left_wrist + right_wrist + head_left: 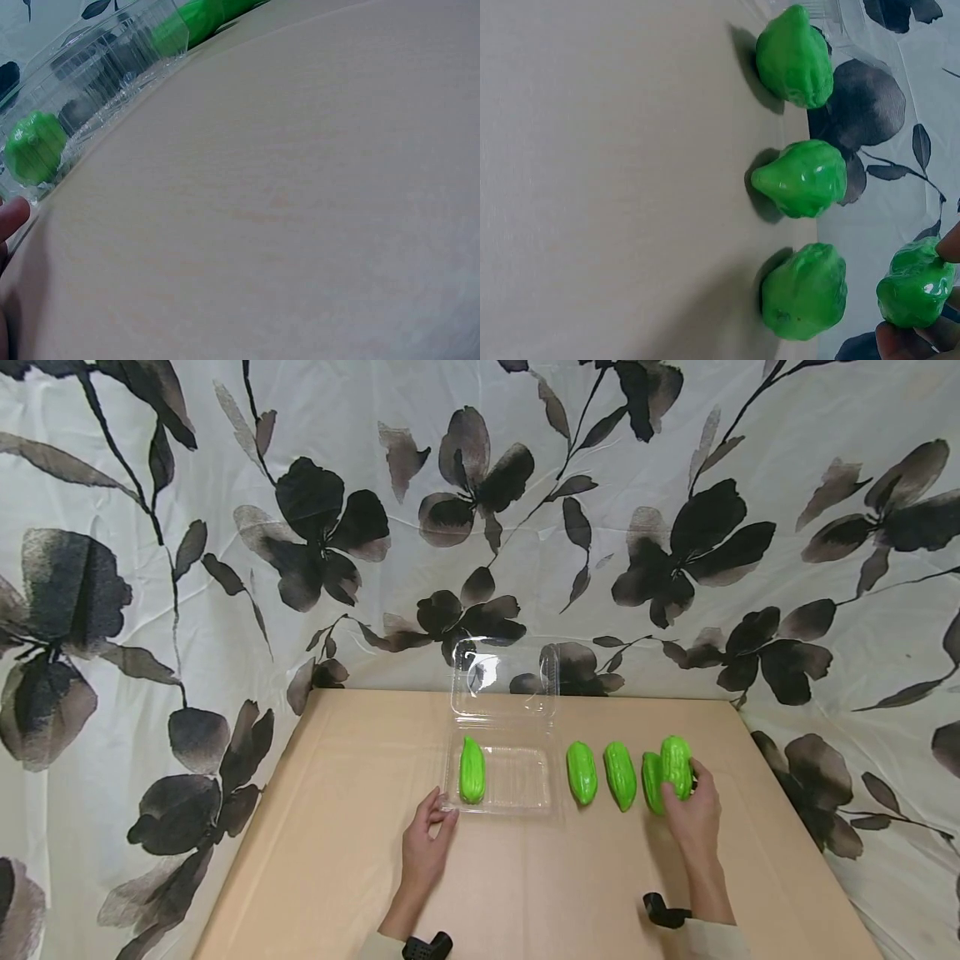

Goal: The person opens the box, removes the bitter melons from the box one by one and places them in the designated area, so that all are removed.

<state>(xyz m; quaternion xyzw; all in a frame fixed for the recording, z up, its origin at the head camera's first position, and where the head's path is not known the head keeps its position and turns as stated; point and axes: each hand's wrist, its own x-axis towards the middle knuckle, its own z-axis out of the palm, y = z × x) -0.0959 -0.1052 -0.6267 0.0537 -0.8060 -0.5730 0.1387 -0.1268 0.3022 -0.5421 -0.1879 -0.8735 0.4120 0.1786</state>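
Observation:
In the head view my right hand [692, 818] grips a glossy, bumpy green bitter melon [677, 766] between thumb and fingers. The right wrist view shows this held bitter melon [915, 283] raised off the table, apart from the others. Three more, a left one [582, 772], a middle one [620, 775] and a right one [652, 783], lie in a row; the held one partly covers the right one. My left hand [426, 852] pinches the near left corner of a clear plastic container [517, 808]. Inside, along its left side, lies one bitter melon [472, 770].
The container's clear lid [504, 681] stands raised at the back, hinged to the base. A light tan table [525, 885] carries everything. Behind it hangs a white cloth [420, 568] with dark flowers. Black wrist devices sit on both wrists.

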